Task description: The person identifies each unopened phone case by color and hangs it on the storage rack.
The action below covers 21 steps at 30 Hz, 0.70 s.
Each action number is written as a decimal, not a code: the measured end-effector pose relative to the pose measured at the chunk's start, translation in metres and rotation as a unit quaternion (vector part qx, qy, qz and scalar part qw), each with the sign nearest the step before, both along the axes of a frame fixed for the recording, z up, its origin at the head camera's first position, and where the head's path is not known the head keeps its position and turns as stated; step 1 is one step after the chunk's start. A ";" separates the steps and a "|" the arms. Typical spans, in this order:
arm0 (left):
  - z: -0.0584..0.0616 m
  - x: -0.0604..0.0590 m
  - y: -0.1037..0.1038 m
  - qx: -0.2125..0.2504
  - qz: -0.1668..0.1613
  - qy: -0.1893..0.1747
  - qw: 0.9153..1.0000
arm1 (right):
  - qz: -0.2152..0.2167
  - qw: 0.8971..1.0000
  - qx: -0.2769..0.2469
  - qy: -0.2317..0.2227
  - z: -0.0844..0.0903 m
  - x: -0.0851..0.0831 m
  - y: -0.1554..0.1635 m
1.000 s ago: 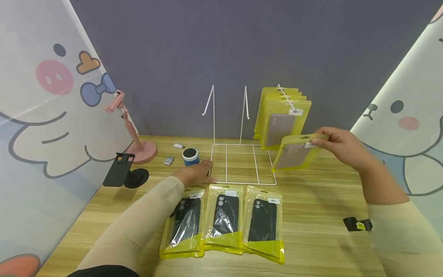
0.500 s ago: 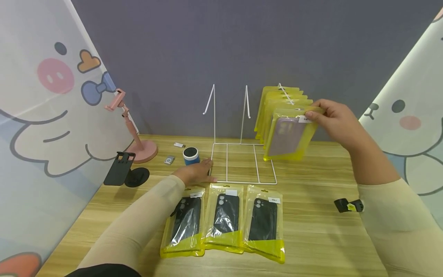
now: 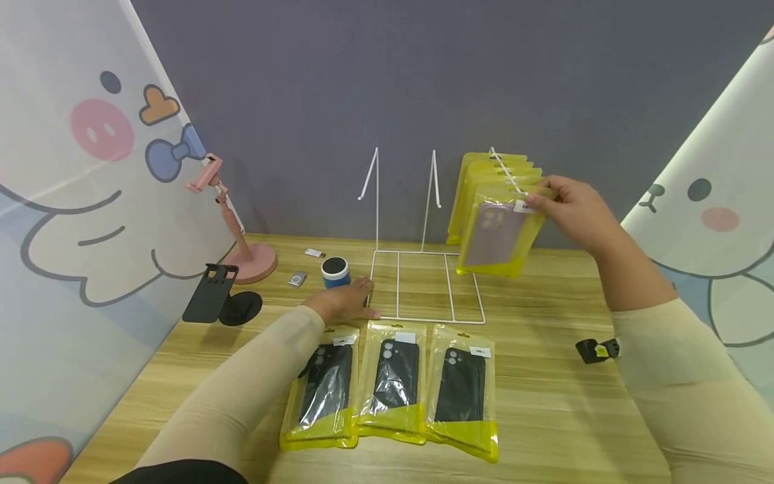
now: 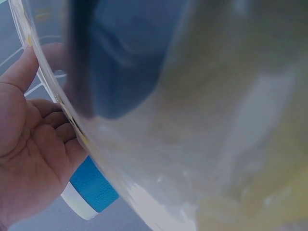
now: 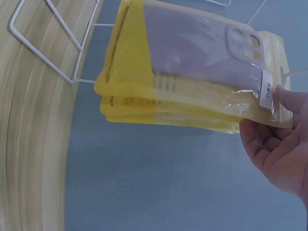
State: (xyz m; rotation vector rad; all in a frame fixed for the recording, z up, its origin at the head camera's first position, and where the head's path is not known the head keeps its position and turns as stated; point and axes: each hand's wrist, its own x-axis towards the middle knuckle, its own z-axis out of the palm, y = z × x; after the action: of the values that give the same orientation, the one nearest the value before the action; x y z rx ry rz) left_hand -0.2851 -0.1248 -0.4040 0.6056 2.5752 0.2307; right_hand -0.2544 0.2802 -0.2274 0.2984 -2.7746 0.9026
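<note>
While the right hand pinches the top edge of a yellow packet holding a lilac phone case, that packet hangs at the front of a stack of like packets on the right hook of a white wire rack near the counter's back edge. From the right wrist view, fingertips press the packet by its white label. The rack's two other hooks stand bare to the left. Resting flat with relaxed fingers, the left hand lies on the counter against the rack's front left corner, just beside a small blue speaker. Along the front edge lie three yellow packets with black cases. Toward the left edge stand a pink phone holder and a black stand; a black clip lies toward the right edge.
</note>
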 end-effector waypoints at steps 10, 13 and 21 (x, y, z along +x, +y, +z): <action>0.000 0.000 0.002 -0.002 -0.015 0.011 1.000 | -0.017 1.000 -0.003 -0.002 -0.006 0.003 0.007; -0.001 -0.001 0.002 -0.002 -0.015 0.011 1.000 | -0.020 1.000 -0.019 -0.015 -0.014 0.009 0.015; -0.001 -0.003 0.000 -0.005 -0.015 0.014 1.000 | 0.012 0.995 -0.071 -0.065 -0.054 0.026 0.036</action>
State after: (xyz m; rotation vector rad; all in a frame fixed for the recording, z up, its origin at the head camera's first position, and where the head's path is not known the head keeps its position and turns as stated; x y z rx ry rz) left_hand -0.2879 -0.1248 -0.4048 0.6482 2.5899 0.1995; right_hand -0.2279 0.3158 -0.2816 0.2587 -2.8089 1.1579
